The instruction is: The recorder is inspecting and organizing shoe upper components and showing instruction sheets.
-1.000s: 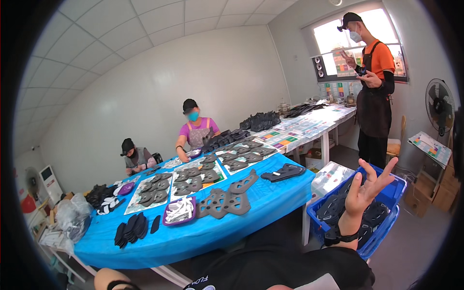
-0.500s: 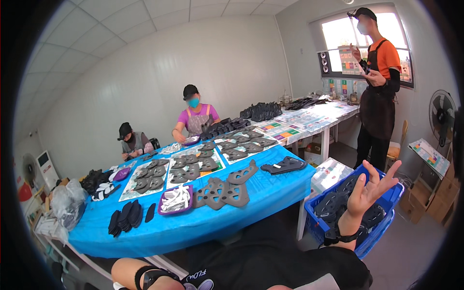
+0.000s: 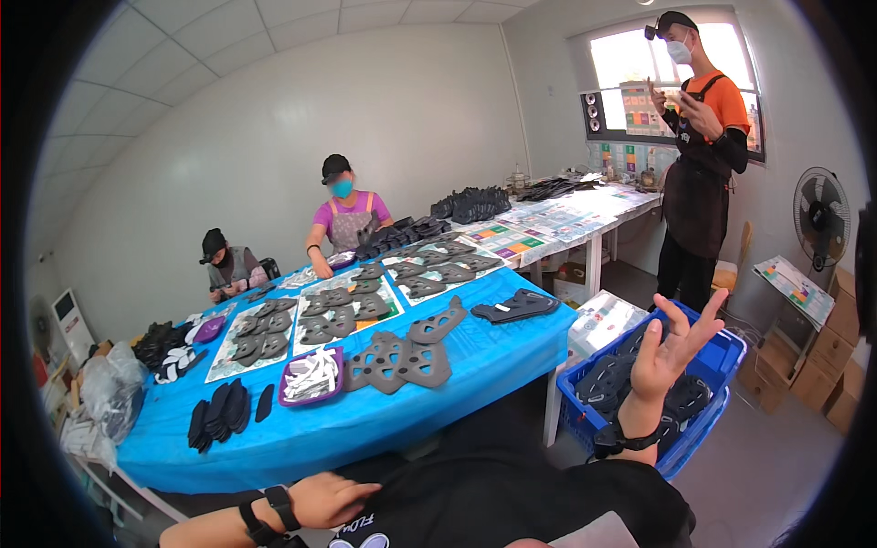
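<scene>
My right hand [image 3: 671, 356] is raised with its fingers apart and nothing in it. Behind and below it is a blue plastic crate [image 3: 726, 352] holding dark moulded pieces [image 3: 603, 382]. Low in front of my black shirt, my left hand [image 3: 331, 500] points rightward with its fingers stretched out, and it holds nothing. Nearest it on the blue-covered table [image 3: 338, 447] are a stack of black oval pads [image 3: 222, 411] and a purple tray [image 3: 288, 395] of white strips [image 3: 312, 374]. Beside the tray lie grey foam pieces with cut-outs [image 3: 397, 361].
More grey pieces [image 3: 329, 320] lie in rows on printed sheets. Black parts [image 3: 516, 306] sit at the table's right end. Two people [image 3: 352, 219] [image 3: 228, 265] sit across the table; another [image 3: 703, 183] stands by the window. A fan [image 3: 820, 215] and cardboard boxes [image 3: 813, 356] are at right.
My left hand has come into view at the lower edge, where only the forearm showed before. My right hand stays raised and open. The whole view has shifted slightly.
</scene>
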`<move>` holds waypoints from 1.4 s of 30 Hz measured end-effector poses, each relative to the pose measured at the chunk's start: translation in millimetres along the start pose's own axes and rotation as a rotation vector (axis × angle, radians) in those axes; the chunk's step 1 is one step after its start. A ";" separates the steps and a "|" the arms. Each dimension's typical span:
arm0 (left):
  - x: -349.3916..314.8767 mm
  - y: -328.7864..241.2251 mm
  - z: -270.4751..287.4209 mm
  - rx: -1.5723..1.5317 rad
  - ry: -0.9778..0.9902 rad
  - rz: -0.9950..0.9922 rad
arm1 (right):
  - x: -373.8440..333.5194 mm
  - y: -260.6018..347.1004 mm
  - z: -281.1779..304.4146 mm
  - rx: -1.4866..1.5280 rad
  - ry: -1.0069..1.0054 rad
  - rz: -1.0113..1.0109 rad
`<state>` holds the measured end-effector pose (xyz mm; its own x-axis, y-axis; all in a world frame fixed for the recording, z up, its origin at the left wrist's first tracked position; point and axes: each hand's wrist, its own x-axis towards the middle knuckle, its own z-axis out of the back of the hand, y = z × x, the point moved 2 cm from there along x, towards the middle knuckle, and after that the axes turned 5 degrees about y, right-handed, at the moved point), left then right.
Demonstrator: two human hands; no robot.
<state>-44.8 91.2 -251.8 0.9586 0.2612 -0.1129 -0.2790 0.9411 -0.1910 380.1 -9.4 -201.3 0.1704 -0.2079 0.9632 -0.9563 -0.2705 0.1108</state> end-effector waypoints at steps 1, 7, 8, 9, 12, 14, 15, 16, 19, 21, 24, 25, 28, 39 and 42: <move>-13.5 22.2 -26.4 -0.196 0.129 0.140 | -1.1 0.1 -0.9 0.024 0.001 -0.005; -63.2 95.6 -152.7 -0.547 0.200 0.183 | -3.8 -1.8 -17.5 0.103 0.048 0.015; -59.0 97.6 -150.0 -0.584 0.197 0.194 | -4.9 -2.1 -20.8 0.116 0.074 -0.004; -53.7 96.5 -148.7 -0.625 0.196 0.203 | -6.6 1.6 -23.6 0.107 0.082 -0.002; -46.0 102.8 -148.0 -0.678 0.242 0.254 | -10.1 17.5 -33.5 0.137 0.285 0.036; -48.9 96.5 -124.6 -0.640 0.310 0.403 | -18.8 27.5 -45.5 0.265 0.594 0.014; -66.2 112.0 -136.1 -0.567 0.304 0.427 | -19.0 39.1 -55.1 0.471 0.705 -0.048; -79.8 117.8 -131.1 -0.545 0.231 0.475 | -26.5 42.8 -60.0 0.491 0.951 0.002; -120.5 154.4 -145.5 -0.564 0.183 0.706 | -74.5 42.8 -91.8 0.497 1.554 0.161; -130.2 143.9 -173.9 -0.842 0.189 0.599 | -98.9 50.6 -97.5 0.327 2.171 0.247; -146.6 130.7 -209.5 -0.941 0.263 0.492 | -153.8 46.4 -98.7 0.324 2.710 0.448; -144.9 130.3 -216.3 -0.924 0.298 0.478 | -175.8 37.0 -95.0 0.325 2.723 0.444; -139.6 118.7 -237.4 -0.886 0.377 0.446 | -238.1 3.1 -59.7 0.592 2.992 0.369; -114.8 100.6 -224.9 -0.735 0.684 0.439 | -212.7 -77.7 -39.5 -0.249 2.818 0.518; -97.4 95.4 -218.2 -0.708 0.765 0.465 | -239.4 -75.8 -20.9 -0.198 2.840 0.506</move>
<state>-177.0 108.7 -471.8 0.5358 0.1250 -0.8350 -0.8001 0.3911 -0.4548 406.9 80.6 -435.2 -0.1414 0.4740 -0.8691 -0.8436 -0.5171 -0.1448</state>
